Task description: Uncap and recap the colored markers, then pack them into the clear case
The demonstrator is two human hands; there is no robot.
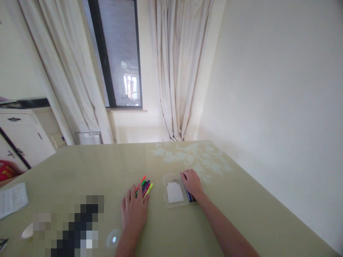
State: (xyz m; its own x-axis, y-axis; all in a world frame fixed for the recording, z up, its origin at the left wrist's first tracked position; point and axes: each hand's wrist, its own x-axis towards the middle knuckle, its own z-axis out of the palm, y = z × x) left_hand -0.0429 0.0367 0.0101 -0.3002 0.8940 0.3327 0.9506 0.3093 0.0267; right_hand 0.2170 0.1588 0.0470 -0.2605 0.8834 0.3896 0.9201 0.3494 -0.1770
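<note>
My left hand rests over a loose bunch of bright pens, fingers slightly parted; can't tell if they grip. My right hand curls over the right half of an open clear box, dark pens showing beneath; grip hidden too. White card in the left half. Step in hand, I'd judge: handling pens beside the box. Next move calls for closing fingers round the bunch, box steadied on the tabletop.
</note>
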